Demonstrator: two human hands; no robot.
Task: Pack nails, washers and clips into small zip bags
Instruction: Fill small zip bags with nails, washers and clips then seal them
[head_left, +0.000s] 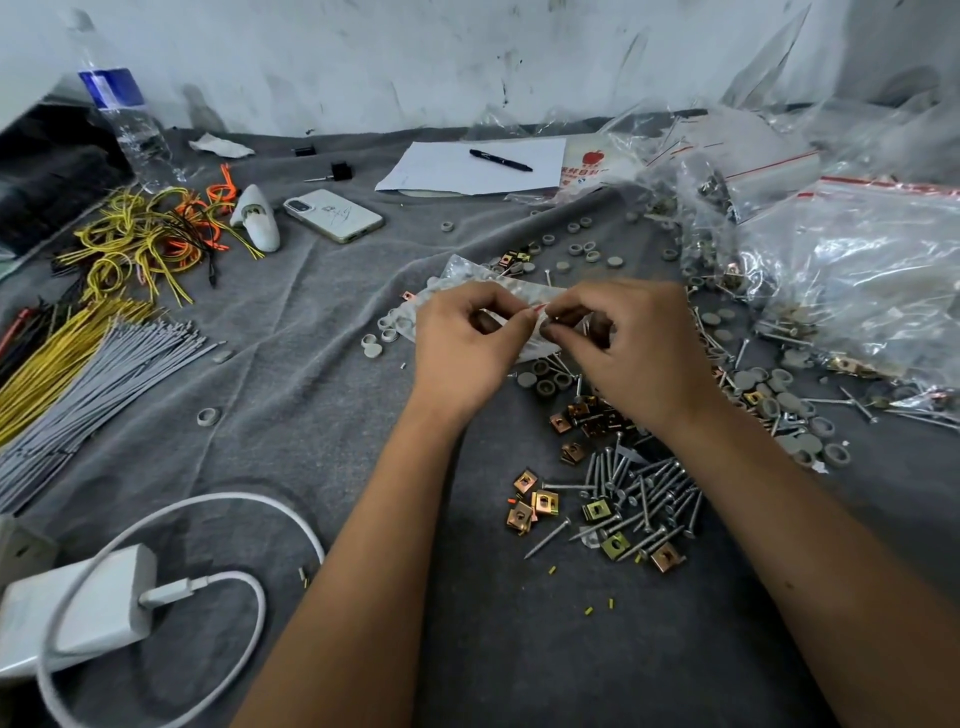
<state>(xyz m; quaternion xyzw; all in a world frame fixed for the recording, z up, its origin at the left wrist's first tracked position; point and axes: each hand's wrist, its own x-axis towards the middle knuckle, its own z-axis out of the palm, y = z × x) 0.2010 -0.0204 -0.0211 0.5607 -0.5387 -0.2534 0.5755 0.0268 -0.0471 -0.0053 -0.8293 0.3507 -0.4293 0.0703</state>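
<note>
Both hands pinch one small zip bag (524, 312), left hand (470, 345) and right hand (631, 348) at its red-striped mouth; better to part the lips fully; nails (644, 499) snag thin plastic.

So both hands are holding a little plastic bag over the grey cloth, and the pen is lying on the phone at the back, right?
Not quite. The head view shows the pen lying on the sheet of white paper, not on the phone, which sits apart to the left. The rest holds: the left hand and right hand both hold the small plastic bag over the grey cloth.
</note>
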